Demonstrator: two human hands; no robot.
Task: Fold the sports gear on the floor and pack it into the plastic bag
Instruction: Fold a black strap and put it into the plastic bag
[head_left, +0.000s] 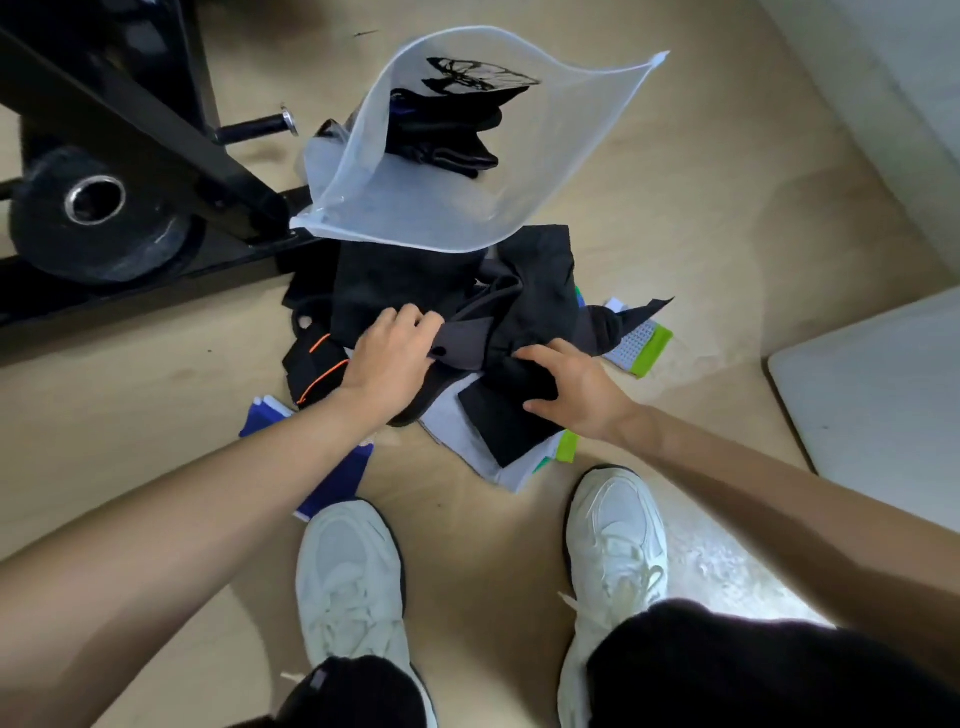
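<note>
A pile of sports gear lies on the floor in front of my feet, mostly black garments (524, 291) with grey, blue and green pieces under them. My left hand (395, 358) grips a dark grey edge of cloth (465, 343) at the top of the pile. My right hand (571, 387) lies flat, fingers apart, on a black piece (504, 421) at the pile's near side. Behind the pile stands a translucent plastic zip bag (441, 197), its mouth open upward, with dark folded clothing (447, 130) inside it.
A black exercise-machine frame (130, 135) with a round weight (93, 213) stands at the left, touching the bag's corner. A white panel (872, 410) lies at the right. My white shoes (353, 577) stand just behind the pile. The floor is light wood.
</note>
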